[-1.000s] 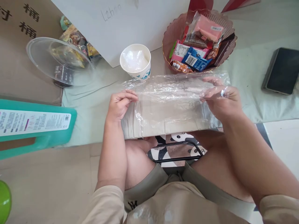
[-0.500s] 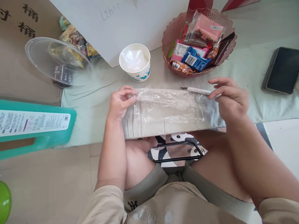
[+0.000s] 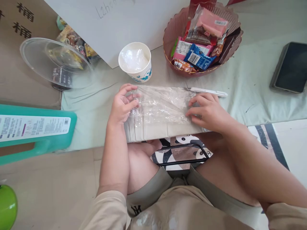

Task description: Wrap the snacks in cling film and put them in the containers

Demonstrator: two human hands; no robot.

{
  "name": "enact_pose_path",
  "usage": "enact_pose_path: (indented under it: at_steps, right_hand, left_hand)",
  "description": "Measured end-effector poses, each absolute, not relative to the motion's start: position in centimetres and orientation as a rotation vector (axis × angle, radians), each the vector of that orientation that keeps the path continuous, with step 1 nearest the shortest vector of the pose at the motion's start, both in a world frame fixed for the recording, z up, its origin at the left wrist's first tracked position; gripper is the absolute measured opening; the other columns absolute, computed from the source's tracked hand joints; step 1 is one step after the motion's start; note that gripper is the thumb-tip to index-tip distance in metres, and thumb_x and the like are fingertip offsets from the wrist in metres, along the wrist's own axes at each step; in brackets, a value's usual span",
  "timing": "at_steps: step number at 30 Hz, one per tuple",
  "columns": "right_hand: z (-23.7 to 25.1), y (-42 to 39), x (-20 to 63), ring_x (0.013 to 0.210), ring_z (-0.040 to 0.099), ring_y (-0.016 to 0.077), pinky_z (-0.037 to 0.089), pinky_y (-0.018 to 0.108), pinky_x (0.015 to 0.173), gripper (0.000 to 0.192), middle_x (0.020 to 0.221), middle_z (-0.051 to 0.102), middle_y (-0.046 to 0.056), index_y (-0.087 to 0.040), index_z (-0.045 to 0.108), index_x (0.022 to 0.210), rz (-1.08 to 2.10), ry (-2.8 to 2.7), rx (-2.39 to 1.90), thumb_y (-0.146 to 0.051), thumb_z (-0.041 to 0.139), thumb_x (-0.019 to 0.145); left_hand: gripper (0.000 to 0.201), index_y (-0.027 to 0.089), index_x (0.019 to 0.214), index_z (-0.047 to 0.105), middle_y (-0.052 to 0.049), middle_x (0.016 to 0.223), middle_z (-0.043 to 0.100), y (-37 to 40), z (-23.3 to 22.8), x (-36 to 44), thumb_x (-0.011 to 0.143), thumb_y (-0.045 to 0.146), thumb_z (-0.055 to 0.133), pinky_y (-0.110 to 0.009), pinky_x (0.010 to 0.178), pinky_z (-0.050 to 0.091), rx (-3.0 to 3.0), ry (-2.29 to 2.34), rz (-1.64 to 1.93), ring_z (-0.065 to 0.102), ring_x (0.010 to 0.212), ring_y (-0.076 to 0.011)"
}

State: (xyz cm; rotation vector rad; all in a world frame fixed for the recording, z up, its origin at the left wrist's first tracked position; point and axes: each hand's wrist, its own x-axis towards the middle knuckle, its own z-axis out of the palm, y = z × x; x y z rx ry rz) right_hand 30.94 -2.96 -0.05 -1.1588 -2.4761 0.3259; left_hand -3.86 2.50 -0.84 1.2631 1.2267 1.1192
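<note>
A crinkled sheet of clear plastic film (image 3: 163,102) lies along the front of the cloth-covered table. My left hand (image 3: 122,103) holds its left end, with some film over the fingers and the thumb lower down. At the film's right end is my right hand (image 3: 207,111), palm down, its fingers spread and touching the plastic. Just beyond that hand rests a white craft knife (image 3: 208,91), its dark tip pointing left by the film's upper edge.
Behind the film stand a paper cup (image 3: 141,75) with clear plastic inside and a pink bowl (image 3: 176,28) of wrapped snacks. A dark phone (image 3: 290,67) lies at right. At left are a clear round lid (image 3: 28,65), a green jug (image 3: 72,127) and a cardboard box (image 3: 35,76).
My right hand has let go of the craft knife, which now lies on the table. It has moved left and down onto the film. My left hand's fingers have spread somewhat.
</note>
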Motion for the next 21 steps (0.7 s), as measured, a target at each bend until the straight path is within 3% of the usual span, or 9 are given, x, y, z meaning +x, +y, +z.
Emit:
enact_pose_path:
  at_steps: [4,7,9,11,13,15,17,19,21]
  right_hand:
    - [0.9,-2.9,31.4,0.104,0.065,0.0305,0.047,0.051,0.092,0.021,0.099,0.072,0.007,-0.026,0.076,0.077,0.454,-2.382,-1.136,-0.021,0.059,0.088]
    - [1.6,-2.1,31.4,0.095,0.069,0.0260,0.053,0.047,0.090,0.015,0.100,0.073,0.007,-0.026,0.075,0.087,0.603,-2.074,-1.166,-0.024,0.060,0.088]
    - [1.8,-1.4,31.0,0.100,0.070,0.0260,0.054,0.047,0.097,0.010,0.103,0.074,0.007,-0.025,0.072,0.093,0.718,-1.875,-1.184,-0.029,0.063,0.089]
    - [1.7,-0.7,29.9,0.112,0.069,0.0271,0.052,0.049,0.106,0.020,0.113,0.074,0.008,-0.025,0.069,0.103,0.949,-1.759,-1.152,-0.038,0.069,0.088]
    - [1.7,-0.3,28.1,0.120,0.067,0.0270,0.053,0.048,0.109,0.042,0.125,0.072,0.009,-0.025,0.065,0.115,1.269,-1.685,-1.065,-0.047,0.077,0.081]
    - [1.7,-0.3,26.2,0.113,0.069,0.0246,0.059,0.043,0.099,0.054,0.121,0.073,0.008,-0.025,0.062,0.115,1.568,-1.648,-0.964,-0.049,0.084,0.073]
    - [1.8,-0.5,24.7,0.085,0.069,0.0187,0.060,0.035,0.076,0.039,0.092,0.072,0.003,-0.023,0.063,0.101,1.796,-1.678,-0.914,-0.046,0.082,0.075]
    - [1.8,-0.8,23.9,0.062,0.059,0.0133,0.052,0.029,0.058,0.025,0.069,0.061,-0.002,-0.022,0.062,0.086,1.869,-1.689,-0.951,-0.043,0.074,0.081]
    - [1.7,-1.0,23.9,0.055,0.054,0.0118,0.045,0.028,0.053,0.022,0.063,0.056,-0.004,-0.021,0.060,0.081,1.759,-1.636,-1.073,-0.040,0.071,0.081]
  left_hand:
    - [0.072,0.034,0.123,0.073,-0.007,0.153,0.047,2.4,-0.8,-4.2,0.054,0.029,0.093,-0.023,0.049,0.054,1.280,1.176,1.028,0.071,0.100,-0.0251]
    - [0.076,0.034,0.125,0.073,-0.008,0.150,0.053,2.1,-0.1,-4.3,0.052,0.031,0.095,-0.017,0.041,0.046,1.218,1.046,0.928,0.070,0.094,-0.0224]
    - [0.075,0.033,0.123,0.075,-0.009,0.143,0.060,1.8,0.6,-3.9,0.051,0.031,0.094,-0.015,0.037,0.041,1.176,0.982,0.893,0.070,0.091,-0.0219]
    - [0.073,0.032,0.120,0.077,-0.009,0.139,0.063,1.3,1.2,-3.2,0.049,0.030,0.093,-0.015,0.034,0.037,1.144,0.939,0.865,0.070,0.088,-0.0212]
    - [0.070,0.030,0.117,0.078,-0.010,0.142,0.061,0.9,1.6,-2.2,0.048,0.031,0.092,-0.017,0.033,0.035,1.119,0.889,0.805,0.069,0.084,-0.0200]
    - [0.070,0.029,0.115,0.078,-0.010,0.145,0.060,0.7,2.0,-1.4,0.047,0.030,0.093,-0.019,0.034,0.038,1.100,0.837,0.734,0.069,0.082,-0.0196]
    - [0.072,0.029,0.113,0.076,-0.009,0.141,0.062,0.9,2.0,-0.9,0.044,0.028,0.095,-0.021,0.040,0.046,1.085,0.814,0.721,0.071,0.085,-0.0211]
    - [0.073,0.031,0.110,0.073,-0.006,0.134,0.066,1.3,1.8,-0.8,0.041,0.028,0.097,-0.025,0.054,0.056,1.047,0.847,0.818,0.072,0.093,-0.0226]
    - [0.063,0.030,0.101,0.071,-0.003,0.119,0.069,1.8,1.3,-0.7,0.044,0.033,0.097,-0.026,0.065,0.059,0.988,0.959,1.041,0.071,0.094,-0.0196]
